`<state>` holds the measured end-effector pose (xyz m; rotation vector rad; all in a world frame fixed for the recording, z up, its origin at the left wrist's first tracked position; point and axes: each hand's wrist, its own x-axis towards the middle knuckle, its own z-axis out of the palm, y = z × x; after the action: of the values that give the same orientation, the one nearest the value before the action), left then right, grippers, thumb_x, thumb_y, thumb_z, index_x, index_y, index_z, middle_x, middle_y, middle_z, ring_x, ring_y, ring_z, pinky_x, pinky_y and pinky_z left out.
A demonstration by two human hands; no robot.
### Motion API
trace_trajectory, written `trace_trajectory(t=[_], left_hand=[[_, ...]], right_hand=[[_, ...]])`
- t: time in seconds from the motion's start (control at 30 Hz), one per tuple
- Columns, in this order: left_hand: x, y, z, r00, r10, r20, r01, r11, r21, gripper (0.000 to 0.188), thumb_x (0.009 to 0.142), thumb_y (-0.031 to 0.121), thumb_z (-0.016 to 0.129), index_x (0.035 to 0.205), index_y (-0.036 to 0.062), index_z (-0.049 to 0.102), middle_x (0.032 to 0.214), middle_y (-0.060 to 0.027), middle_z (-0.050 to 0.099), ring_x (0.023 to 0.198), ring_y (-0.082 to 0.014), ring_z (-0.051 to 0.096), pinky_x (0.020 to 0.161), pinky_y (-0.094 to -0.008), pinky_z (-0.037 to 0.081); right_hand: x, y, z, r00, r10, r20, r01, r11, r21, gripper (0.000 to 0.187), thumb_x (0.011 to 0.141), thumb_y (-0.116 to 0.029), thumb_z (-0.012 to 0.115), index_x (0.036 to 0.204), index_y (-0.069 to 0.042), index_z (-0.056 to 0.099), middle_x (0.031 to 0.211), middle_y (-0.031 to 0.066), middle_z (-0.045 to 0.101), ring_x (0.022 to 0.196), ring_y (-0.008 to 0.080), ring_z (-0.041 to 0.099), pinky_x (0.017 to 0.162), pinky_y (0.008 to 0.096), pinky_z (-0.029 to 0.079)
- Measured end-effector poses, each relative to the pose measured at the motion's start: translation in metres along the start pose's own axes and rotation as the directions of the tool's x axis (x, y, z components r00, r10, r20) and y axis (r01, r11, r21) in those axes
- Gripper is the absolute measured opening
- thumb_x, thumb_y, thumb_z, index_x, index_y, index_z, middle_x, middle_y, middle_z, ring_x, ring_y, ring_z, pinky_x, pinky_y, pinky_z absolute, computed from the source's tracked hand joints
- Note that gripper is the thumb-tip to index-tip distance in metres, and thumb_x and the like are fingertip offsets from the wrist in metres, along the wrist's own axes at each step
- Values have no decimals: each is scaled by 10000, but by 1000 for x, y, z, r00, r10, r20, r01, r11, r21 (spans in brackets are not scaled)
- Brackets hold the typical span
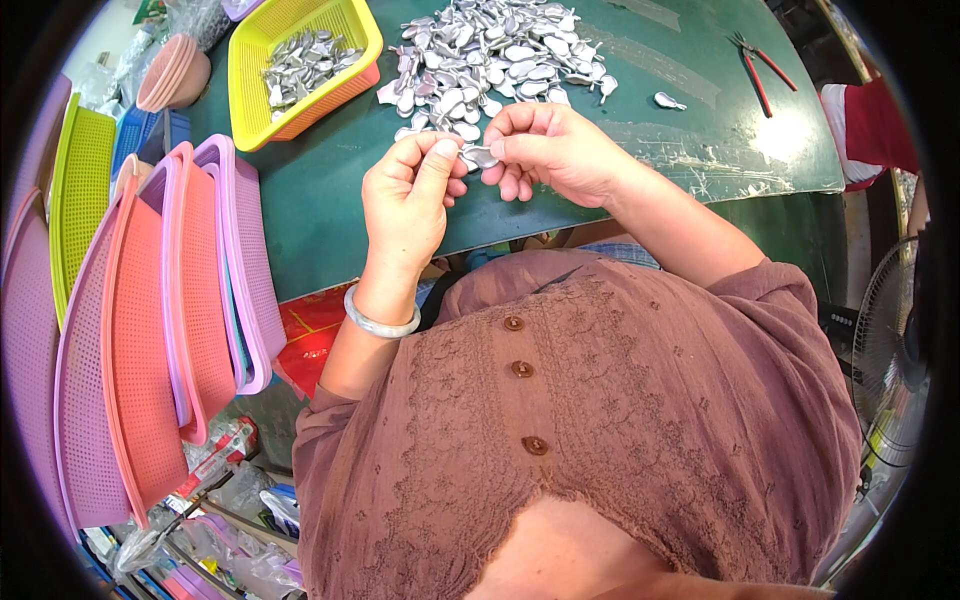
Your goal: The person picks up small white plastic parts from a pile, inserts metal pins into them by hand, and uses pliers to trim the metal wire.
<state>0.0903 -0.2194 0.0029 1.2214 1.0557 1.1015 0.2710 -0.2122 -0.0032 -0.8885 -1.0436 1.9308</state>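
Between my two hands, just above the near part of the green table, is one small silver-grey metal piece (481,157), rounded with a narrow end. My left hand (412,186) pinches its narrow end between thumb and forefinger. The thumb and fingers of my right hand (548,155) close on its wider end. Right beyond my hands lies a large pile of similar silver metal pieces (500,50). A yellow basket (245,90) left of the pile holds more of them. One loose piece (670,101) lies apart on the right.
Pliers with red handles (765,78) rest at the far right of the green table (330,225). Stacked purple, pink and green plastic baskets (165,300) stand along the left. Pink bowls (175,75) sit at the back left. A fan (890,320) is at the right rim.
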Motion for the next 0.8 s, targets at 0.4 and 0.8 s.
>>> trace_trajectory(t=[0.4, 0.8], left_hand=[[-2, -8, 2, 994, -97, 52, 110, 928, -355, 178, 878, 109, 502, 987, -5, 583, 783, -50, 595, 679, -105, 555, 606, -217, 452], [0, -26, -15, 972, -173, 158, 234, 725, -648, 162, 893, 127, 458, 963, 5, 539, 933, -109, 578, 838, -196, 579, 741, -310, 491]], right_hand=[[-1, 6, 2, 986, -165, -32, 157, 973, -167, 95, 799, -48, 587, 884, -19, 558, 807, 41, 595, 698, 87, 565, 630, 210, 462], [9, 14, -2, 847, -530, 37, 294, 410, -863, 138, 746, -45, 610, 881, -37, 581, 816, 52, 575, 714, 146, 564, 661, 266, 455]])
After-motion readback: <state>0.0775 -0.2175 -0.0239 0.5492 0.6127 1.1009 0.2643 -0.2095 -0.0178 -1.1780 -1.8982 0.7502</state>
